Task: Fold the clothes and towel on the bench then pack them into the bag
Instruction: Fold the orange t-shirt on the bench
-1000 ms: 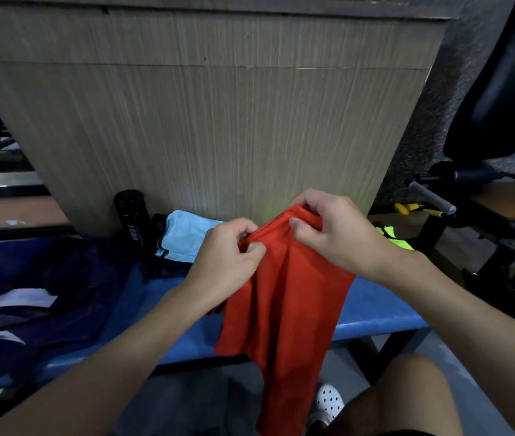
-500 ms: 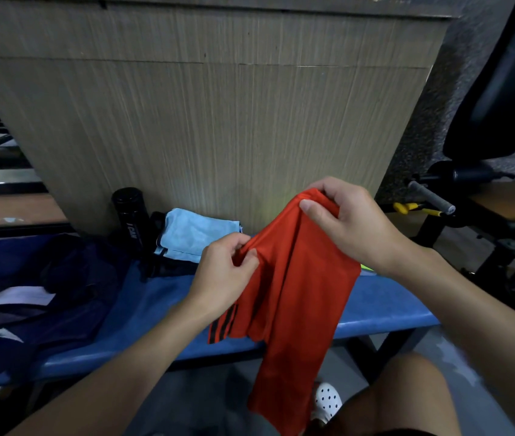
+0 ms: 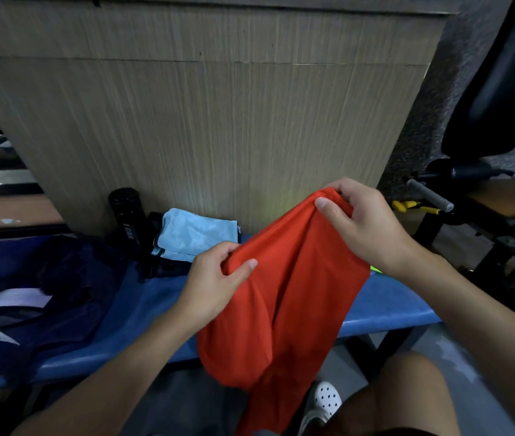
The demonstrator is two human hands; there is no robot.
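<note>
Count: one red garment, one light blue towel, one black bottle, one navy bag, two bare hands.
Garment: the smooth orange-red fabric garment [image 3: 281,303] was held up in front of the long blue padded bench [image 3: 385,306], its top edge stretched between the hands and its lower part hanging below the bench's front edge.
Left hand: the left hand [image 3: 215,278] pinched the garment's lower left top corner between thumb and curled fingers.
Right hand: the right hand [image 3: 366,225] gripped the higher right corner, fingers curled over the bunched cloth.
Bag: the dark navy fabric bag [image 3: 45,294] with white patches lay on the bench's left end; its contents could not be made out.
Towel: the folded light blue towel [image 3: 196,236] lay at the bench's back edge, on something dark.
Bottle: the black cylindrical bottle [image 3: 127,218] stood upright just left of the towel, against the wood-grain panel [image 3: 218,121].
Other: a neon yellow-green scrap [image 3: 375,269] showed near the right wrist; a white perforated clog [image 3: 325,401] was on the floor.
</note>
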